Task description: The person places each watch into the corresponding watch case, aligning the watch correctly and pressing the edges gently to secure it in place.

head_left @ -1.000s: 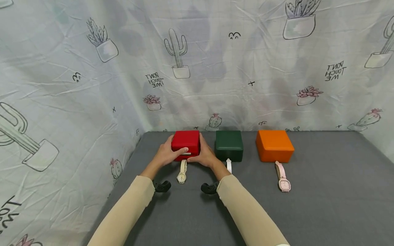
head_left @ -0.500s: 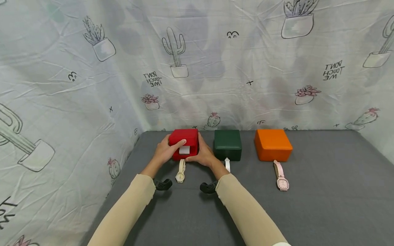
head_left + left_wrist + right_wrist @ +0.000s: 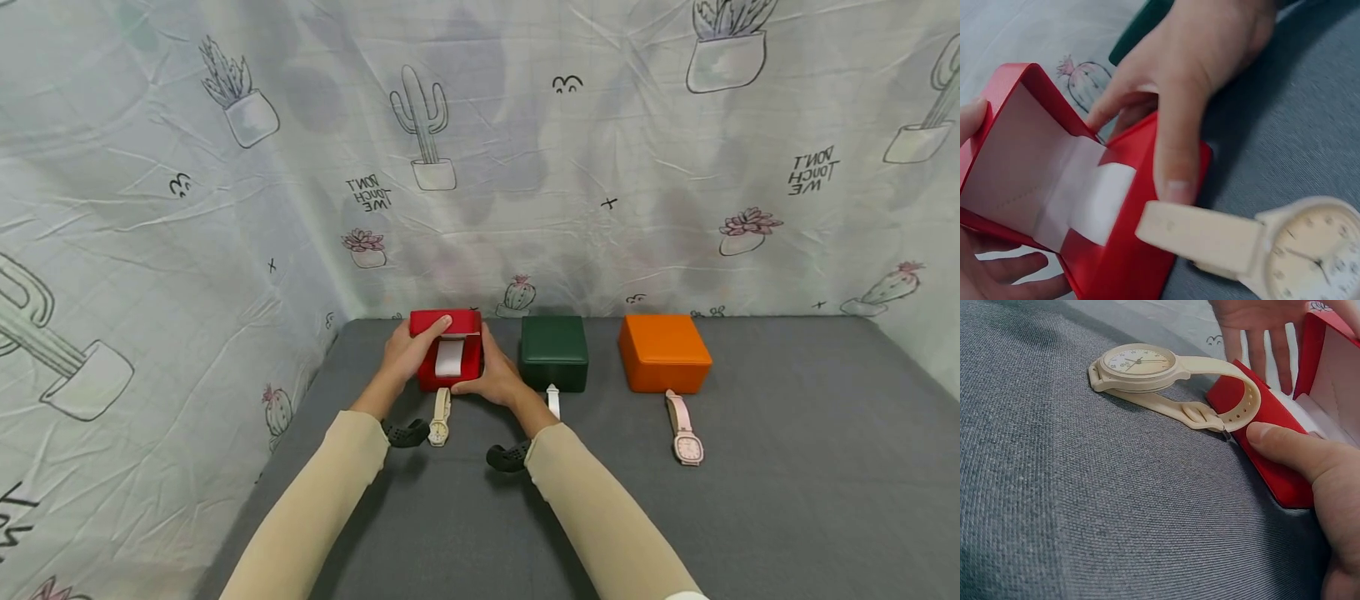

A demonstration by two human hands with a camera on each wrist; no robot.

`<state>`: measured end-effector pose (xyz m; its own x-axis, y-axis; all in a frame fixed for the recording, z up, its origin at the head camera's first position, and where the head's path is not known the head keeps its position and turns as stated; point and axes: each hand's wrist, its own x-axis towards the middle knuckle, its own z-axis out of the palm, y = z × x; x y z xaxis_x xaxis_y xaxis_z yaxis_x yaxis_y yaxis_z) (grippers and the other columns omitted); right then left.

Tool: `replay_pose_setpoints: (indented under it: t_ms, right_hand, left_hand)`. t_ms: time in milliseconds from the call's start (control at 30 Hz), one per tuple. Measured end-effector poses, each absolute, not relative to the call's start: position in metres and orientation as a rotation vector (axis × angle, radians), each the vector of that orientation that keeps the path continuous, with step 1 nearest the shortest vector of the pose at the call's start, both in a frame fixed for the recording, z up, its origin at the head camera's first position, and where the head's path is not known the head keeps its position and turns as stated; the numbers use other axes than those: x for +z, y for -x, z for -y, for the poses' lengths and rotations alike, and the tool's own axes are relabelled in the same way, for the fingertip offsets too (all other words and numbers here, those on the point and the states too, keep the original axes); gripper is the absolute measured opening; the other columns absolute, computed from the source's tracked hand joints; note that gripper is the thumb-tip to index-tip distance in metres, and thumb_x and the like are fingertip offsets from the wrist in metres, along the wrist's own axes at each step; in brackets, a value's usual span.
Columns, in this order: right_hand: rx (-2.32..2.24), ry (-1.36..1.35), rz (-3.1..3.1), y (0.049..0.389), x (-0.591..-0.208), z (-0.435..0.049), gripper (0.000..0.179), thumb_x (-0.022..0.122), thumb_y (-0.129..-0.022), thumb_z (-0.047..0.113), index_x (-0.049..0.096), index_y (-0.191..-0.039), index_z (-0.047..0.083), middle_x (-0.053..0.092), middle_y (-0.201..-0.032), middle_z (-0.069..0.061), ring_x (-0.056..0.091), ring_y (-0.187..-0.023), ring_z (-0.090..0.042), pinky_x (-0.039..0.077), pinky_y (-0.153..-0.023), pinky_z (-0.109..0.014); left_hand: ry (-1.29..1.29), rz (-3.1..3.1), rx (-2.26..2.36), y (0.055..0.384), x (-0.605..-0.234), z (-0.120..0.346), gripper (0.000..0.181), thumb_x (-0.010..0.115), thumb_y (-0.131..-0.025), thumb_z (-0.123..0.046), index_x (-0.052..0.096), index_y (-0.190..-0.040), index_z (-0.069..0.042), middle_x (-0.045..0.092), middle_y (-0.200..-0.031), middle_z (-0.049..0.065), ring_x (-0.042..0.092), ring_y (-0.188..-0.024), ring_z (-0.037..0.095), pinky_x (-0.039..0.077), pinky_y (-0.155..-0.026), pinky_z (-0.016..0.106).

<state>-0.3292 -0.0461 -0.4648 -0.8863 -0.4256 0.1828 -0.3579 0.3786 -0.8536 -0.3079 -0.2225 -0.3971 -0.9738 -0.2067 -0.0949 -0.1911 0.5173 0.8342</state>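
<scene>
In the head view a red watch box (image 3: 471,358) stands at the table's back left, its lid (image 3: 427,322) tilted up. My left hand (image 3: 401,354) holds the lid, thumb on its front edge and fingers around the side. My right hand (image 3: 498,375) grips the base, with its thumb (image 3: 1279,444) against the front wall and fingers along the right side. Inside the box lies a white cushion (image 3: 1100,203), and the lid's lining is pale. A cream wristwatch (image 3: 1138,367) lies just before the box, its strap curving up close to the front wall.
A green box (image 3: 553,354) stands right of the red one, with a white watch strap (image 3: 553,402) partly hidden by my right arm. Further right is an orange box (image 3: 663,354) with a pink watch (image 3: 686,437) before it. A cactus-print cloth (image 3: 525,208) hangs behind the table.
The red box's lid has swung up and back under my left hand, uncovering the white cushion. My right hand keeps its hold on the base.
</scene>
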Motion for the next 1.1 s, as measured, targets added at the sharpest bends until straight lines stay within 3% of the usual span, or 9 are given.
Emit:
replay_pose_setpoints:
  t_ms: [167, 400, 867, 1100]
  right_hand:
    - [-1.542, 0.724, -2.546, 0.326, -0.463, 0.046, 0.118, 0.086, -0.071, 0.023, 0.004, -0.156, 0.020, 0.034, -0.152, -0.007, 0.044, -0.131, -0.025, 0.043, -0.106, -0.045]
    - [-1.425, 0.634, -2.562, 0.323, -0.463, 0.046, 0.122, 0.084, -0.074, 0.033, -0.004, -0.156, 0.017, 0.015, -0.162, -0.006, 0.032, -0.143, -0.027, 0.035, -0.113, -0.047]
    - [-1.490, 0.688, -2.543, 0.319, -0.462, 0.046, 0.121, 0.084, -0.073, 0.029, -0.002, -0.156, 0.017, 0.025, -0.157, -0.006, 0.039, -0.136, -0.024, 0.040, -0.110, -0.046]
    - [-1.474, 0.659, -2.551, 0.317, -0.463, 0.043, 0.121, 0.085, -0.072, 0.030, -0.001, -0.157, 0.016, 0.022, -0.160, -0.005, 0.035, -0.140, -0.023, 0.037, -0.113, -0.045]
  left_hand:
    - [-0.372, 2.704, -1.583, 0.309, -0.390, 0.221, 0.084, 0.055, -0.079, -0.075, 0.042, -0.138, -0.016, 0.053, -0.134, 0.008, 0.052, -0.119, 0.028, 0.049, -0.097, 0.047]
    - [-0.479, 2.651, -1.689, 0.310, -0.386, 0.219, 0.094, 0.057, -0.077, -0.076, 0.034, -0.144, -0.014, 0.047, -0.140, 0.009, 0.049, -0.124, 0.029, 0.048, -0.099, 0.050]
    - [-0.475, 2.628, -1.851, 0.310, -0.383, 0.222, 0.082, 0.051, -0.082, -0.074, 0.040, -0.140, -0.018, 0.048, -0.142, 0.010, 0.048, -0.127, 0.031, 0.043, -0.101, 0.057]
    - [-0.368, 2.722, -1.832, 0.306, -0.393, 0.229, 0.071, 0.056, -0.093, -0.048, 0.027, -0.152, -0.021, 0.034, -0.155, 0.008, 0.038, -0.139, 0.030, 0.039, -0.108, 0.055]
